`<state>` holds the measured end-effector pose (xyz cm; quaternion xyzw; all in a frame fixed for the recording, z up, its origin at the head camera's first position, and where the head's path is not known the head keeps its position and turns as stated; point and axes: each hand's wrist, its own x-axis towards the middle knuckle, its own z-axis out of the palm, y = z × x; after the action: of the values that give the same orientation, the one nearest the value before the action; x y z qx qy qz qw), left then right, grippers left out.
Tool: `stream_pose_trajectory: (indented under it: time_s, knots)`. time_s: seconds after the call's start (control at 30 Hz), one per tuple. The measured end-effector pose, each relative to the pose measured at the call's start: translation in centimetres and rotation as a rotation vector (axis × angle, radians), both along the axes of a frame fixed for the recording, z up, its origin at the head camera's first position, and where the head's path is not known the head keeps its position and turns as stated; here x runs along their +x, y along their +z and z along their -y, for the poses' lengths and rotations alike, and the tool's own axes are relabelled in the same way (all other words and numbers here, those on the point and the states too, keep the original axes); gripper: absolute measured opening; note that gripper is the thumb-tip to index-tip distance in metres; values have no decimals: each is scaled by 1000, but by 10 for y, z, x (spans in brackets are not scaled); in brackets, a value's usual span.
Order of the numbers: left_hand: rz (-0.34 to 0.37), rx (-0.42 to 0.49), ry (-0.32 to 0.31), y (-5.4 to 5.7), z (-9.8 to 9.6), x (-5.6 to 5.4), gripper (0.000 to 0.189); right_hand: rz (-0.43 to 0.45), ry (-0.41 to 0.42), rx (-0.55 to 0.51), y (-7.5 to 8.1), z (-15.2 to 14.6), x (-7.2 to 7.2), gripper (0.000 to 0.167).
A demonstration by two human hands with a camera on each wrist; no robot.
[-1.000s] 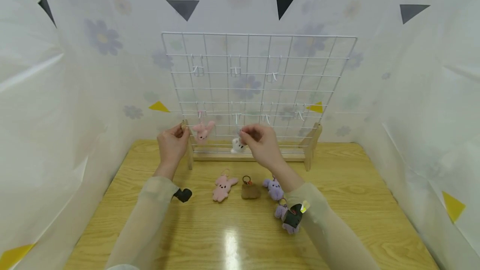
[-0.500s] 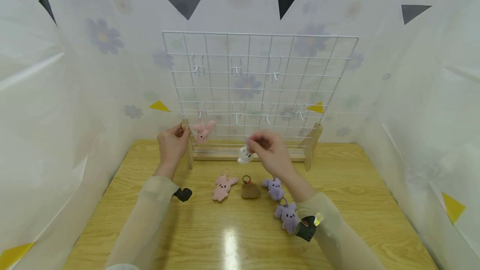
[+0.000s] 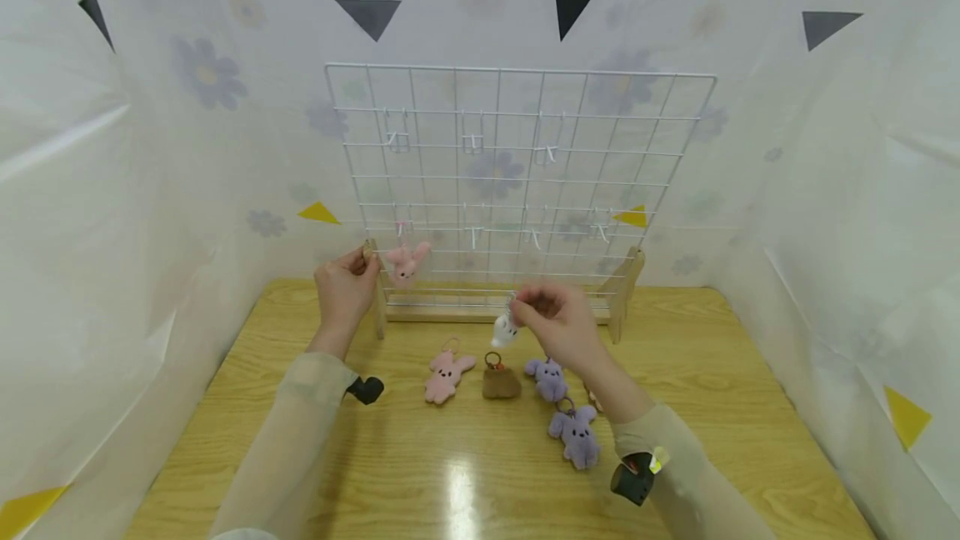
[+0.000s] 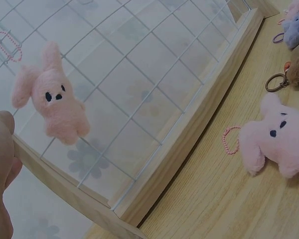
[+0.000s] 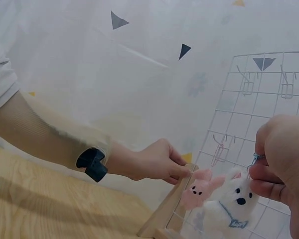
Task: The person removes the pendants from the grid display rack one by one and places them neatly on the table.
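Note:
My right hand (image 3: 561,325) pinches the ring of a small white plush keychain (image 3: 505,329), holding it in front of the grid's lower edge. In the right wrist view this plush dog (image 5: 234,199) hangs from a light blue chain between fingers and thumb and wears a blue tag. My left hand (image 3: 345,294) grips the left upright (image 3: 379,298) of the wooden stand carrying the white wire grid (image 3: 517,90). Beside that hand, a pink plush rabbit keychain (image 4: 62,104) dangles by a pink bead chain from the lower left hook.
Bare white hooks (image 3: 472,142) sit in two rows on the grid. On the wooden table (image 3: 300,473) lie another pink rabbit keychain (image 3: 446,375), a brown plush keychain (image 3: 501,382) and two purple ones (image 3: 576,437). A pale item (image 3: 594,397) peeks out by the right wrist.
My right hand has moved down and to the right, away from the lower second hook, taking the white plush keychain along. My left hand keeps its place on the upright.

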<state>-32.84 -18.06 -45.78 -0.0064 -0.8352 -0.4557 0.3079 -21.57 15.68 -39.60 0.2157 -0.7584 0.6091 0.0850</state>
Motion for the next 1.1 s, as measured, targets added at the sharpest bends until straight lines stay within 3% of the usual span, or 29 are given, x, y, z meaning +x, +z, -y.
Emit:
stream_pose_trajectory:
  time_s: [0.67,1.1]
  knots:
    - [-6,-10,-13,-1,1,1,29,26,100,-22,-25,-21,26,5]
    - [9,-6,-19,-1,1,0,29,92,84,18,-47,-29,41,4]
